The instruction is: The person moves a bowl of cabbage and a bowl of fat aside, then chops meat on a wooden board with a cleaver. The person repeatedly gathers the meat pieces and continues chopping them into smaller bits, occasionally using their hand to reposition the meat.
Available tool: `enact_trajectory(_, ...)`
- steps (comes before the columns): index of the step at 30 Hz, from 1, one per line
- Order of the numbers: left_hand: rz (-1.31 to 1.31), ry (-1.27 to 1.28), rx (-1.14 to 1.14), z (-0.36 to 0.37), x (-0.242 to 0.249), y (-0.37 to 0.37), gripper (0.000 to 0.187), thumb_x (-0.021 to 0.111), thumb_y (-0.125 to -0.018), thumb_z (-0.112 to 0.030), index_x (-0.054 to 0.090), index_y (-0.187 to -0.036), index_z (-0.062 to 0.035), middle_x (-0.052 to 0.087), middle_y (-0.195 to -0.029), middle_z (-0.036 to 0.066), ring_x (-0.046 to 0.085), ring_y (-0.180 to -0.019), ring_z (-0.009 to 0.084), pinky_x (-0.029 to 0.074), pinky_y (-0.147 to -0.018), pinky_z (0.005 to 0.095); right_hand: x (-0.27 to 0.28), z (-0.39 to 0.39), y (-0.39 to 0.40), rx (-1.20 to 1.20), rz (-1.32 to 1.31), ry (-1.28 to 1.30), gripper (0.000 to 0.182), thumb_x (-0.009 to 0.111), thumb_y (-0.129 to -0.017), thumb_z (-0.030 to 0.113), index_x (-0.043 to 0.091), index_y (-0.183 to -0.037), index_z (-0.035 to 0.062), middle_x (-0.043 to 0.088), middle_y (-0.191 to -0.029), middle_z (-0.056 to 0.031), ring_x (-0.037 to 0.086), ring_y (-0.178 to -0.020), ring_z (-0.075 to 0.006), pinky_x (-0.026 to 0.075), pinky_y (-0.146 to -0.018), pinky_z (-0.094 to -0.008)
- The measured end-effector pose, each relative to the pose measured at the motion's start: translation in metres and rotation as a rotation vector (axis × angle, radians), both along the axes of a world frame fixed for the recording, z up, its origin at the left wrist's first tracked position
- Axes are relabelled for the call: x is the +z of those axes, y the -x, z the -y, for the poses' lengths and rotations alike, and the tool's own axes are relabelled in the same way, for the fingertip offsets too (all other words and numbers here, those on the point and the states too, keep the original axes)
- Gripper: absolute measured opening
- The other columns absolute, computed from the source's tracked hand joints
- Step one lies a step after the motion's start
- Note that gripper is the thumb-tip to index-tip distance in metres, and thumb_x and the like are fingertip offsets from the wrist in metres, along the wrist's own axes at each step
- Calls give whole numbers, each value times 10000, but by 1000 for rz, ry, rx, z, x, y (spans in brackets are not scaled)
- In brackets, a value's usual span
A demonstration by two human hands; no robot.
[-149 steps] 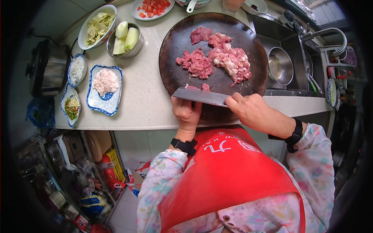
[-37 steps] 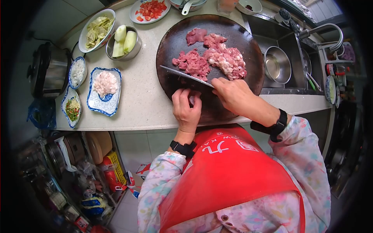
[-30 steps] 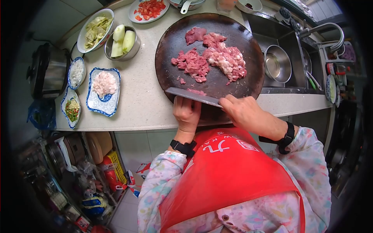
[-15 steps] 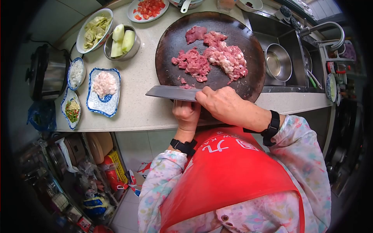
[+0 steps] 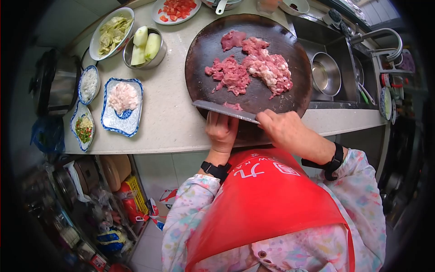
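My right hand (image 5: 290, 135) grips a cleaver (image 5: 226, 111) at its handle end, the blade reaching left across the near edge of a round dark chopping board (image 5: 198, 50). My left hand (image 5: 221, 133) is closed just behind the blade, which hides its fingertips and whatever they may hold. A small bit of meat (image 5: 233, 106) shows just beyond the blade. Farther back on the board lie a pile of chopped red meat (image 5: 229, 75), a paler, fattier pile (image 5: 270, 72) and a darker piece of meat (image 5: 233, 40).
At left are a blue-rimmed dish of pale minced meat (image 5: 123, 97), a bowl of white grains (image 5: 89, 85), a dish of chopped seasonings (image 5: 84, 129) and a steel bowl of peeled vegetable pieces (image 5: 152, 46). A plate of diced tomato (image 5: 176, 9) stands behind. The sink (image 5: 312, 46) is at right.
The cleaver and my right hand have shifted right and slightly nearer me. The blade now slants down to the right. My left hand has moved slightly right, still close behind the blade.
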State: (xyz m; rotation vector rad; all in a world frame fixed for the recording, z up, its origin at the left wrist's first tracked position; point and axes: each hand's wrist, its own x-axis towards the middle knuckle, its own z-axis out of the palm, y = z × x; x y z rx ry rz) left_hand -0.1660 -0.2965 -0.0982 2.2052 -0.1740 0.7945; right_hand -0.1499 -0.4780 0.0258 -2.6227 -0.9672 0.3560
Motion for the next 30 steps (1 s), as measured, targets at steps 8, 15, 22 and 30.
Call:
enact_trajectory(8,18,36,-18,0,-7,-2,260,745,-685,-10,676,-934,-38,628,-871,114,617,-748,339,523,-675,417,7,8,4,44,-42,103,200,576,-785,64,498,-957,-2,591,-824,-161,639,-619,-325,492,-499,-413)
enact_trajectory(15,55,-23,-23,-5,1,-7,221,712,-692,17,667,-899,-47,634,-870,106,625,-762,308,528,-685,403,-11,-41,-31,63,41,40,211,580,-785,56,523,-977,-11,640,-799,-163,667,-679,-344,527,-561,-427)
enact_trajectory(22,-91,59,-13,-28,14,-15,143,689,-733,36,589,-795,-45,620,-833,111,616,-741,290,510,-649,379,-7,-4,-25,-114,-106,17,135,574,-862,96,503,-913,-7,648,-747,-224,647,-713,-418,497,-614,-512)
enact_trajectory(30,-129,0,-71,-34,21,-15,151,669,-766,36,649,-901,-28,643,-874,118,631,-821,276,531,-672,360,-12,10,-24,-107,-228,-61,185,597,-852,98,479,-954,-4,626,-793,-238,619,-787,-432,472,-678,-514)
